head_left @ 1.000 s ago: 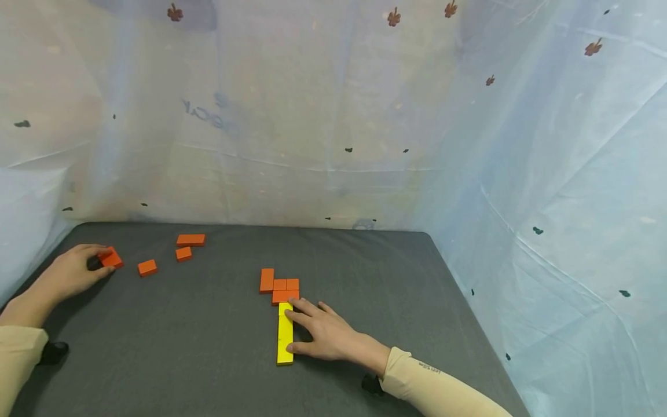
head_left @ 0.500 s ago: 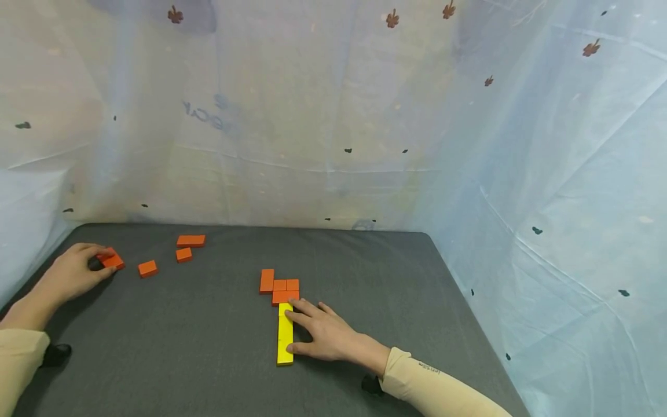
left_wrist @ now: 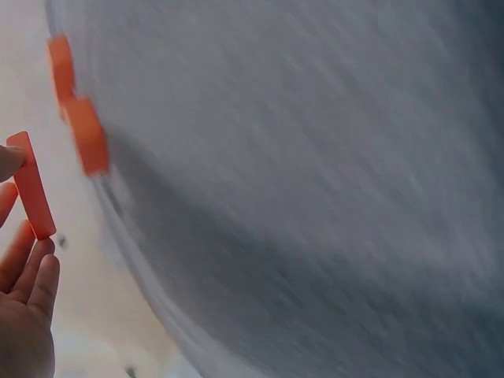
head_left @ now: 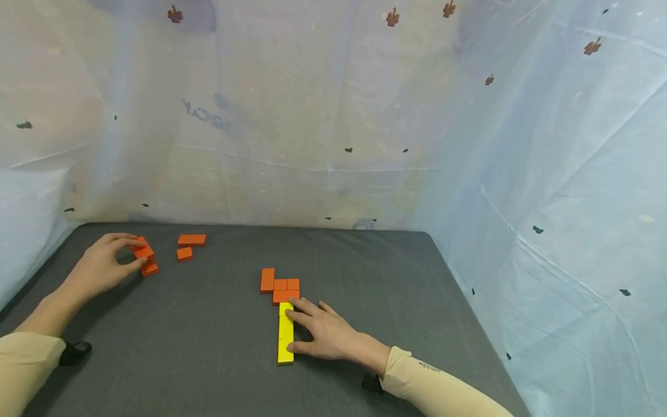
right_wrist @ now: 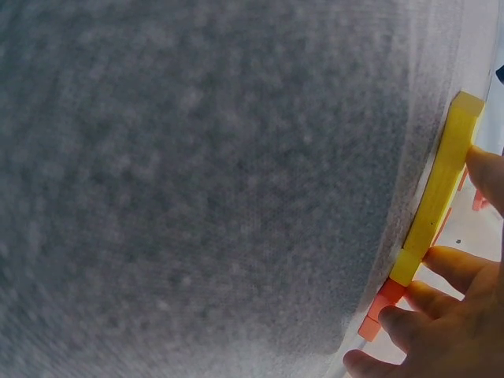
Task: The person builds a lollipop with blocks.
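At the table's left side, my left hand (head_left: 101, 263) pinches an orange block (head_left: 143, 250) between thumb and fingers. In the left wrist view that orange block (left_wrist: 33, 189) is raised off the table. A small orange block (head_left: 150, 269) lies just below it in the head view, partly covered. My right hand (head_left: 330, 335) rests with spread fingers along the right side of a long yellow block (head_left: 285, 341) and a short yellow block (head_left: 285, 308). Above these, an orange block (head_left: 281, 296) adjoins two small orange squares and an upright orange block (head_left: 267, 280).
Toward the back left lie a flat orange block (head_left: 191, 240) and a small orange block (head_left: 184, 253). A dark grey cloth-covered table (head_left: 208, 347) bears everything. Pale plastic sheeting (head_left: 292, 116) hangs behind the table and along its right side.
My left hand has lifted the orange block from the far left and carried it to the right, over the small orange block. The right hand and the yellow blocks have stayed put.
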A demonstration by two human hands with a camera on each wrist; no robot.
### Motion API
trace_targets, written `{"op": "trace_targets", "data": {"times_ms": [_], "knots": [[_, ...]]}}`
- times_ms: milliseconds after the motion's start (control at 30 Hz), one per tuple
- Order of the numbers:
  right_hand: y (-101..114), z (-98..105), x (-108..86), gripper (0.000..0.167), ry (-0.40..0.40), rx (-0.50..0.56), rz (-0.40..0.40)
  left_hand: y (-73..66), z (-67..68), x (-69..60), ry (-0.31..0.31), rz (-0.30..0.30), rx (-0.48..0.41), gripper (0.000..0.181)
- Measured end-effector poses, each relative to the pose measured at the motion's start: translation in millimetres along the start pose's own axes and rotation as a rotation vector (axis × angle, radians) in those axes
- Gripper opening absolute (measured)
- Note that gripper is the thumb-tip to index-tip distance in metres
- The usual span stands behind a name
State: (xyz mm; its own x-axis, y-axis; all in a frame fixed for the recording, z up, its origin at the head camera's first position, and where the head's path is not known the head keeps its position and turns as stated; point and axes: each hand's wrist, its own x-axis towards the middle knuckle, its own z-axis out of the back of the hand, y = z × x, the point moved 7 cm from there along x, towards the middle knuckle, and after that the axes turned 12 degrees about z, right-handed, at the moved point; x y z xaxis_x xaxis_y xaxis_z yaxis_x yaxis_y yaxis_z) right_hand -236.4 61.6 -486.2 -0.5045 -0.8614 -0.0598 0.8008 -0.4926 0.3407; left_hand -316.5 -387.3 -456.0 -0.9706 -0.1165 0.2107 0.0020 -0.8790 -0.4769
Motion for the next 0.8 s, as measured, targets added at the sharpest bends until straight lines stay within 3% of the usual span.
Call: {"op": "trace_targets", "data": {"times_ms": [133, 567, 800], "knots": [[0, 0, 0.2, 0.073, -0.003, -0.005, 0.001, -27.4, -4.8, 0.6, -0.015, -0.050, -0.032, 0.050], [0, -1, 1.4, 0.073, -0.001, 0.014, -0.002, -122.1, -25.0, -10.3, -0.056, -0.311, -0.168, 0.037], [0, 0, 1.2, 0.073, -0.004, 0.011, -0.007, -161.2, -49.1, -8.9, 0.001, -0.353, -0.222, 0.033]]}}
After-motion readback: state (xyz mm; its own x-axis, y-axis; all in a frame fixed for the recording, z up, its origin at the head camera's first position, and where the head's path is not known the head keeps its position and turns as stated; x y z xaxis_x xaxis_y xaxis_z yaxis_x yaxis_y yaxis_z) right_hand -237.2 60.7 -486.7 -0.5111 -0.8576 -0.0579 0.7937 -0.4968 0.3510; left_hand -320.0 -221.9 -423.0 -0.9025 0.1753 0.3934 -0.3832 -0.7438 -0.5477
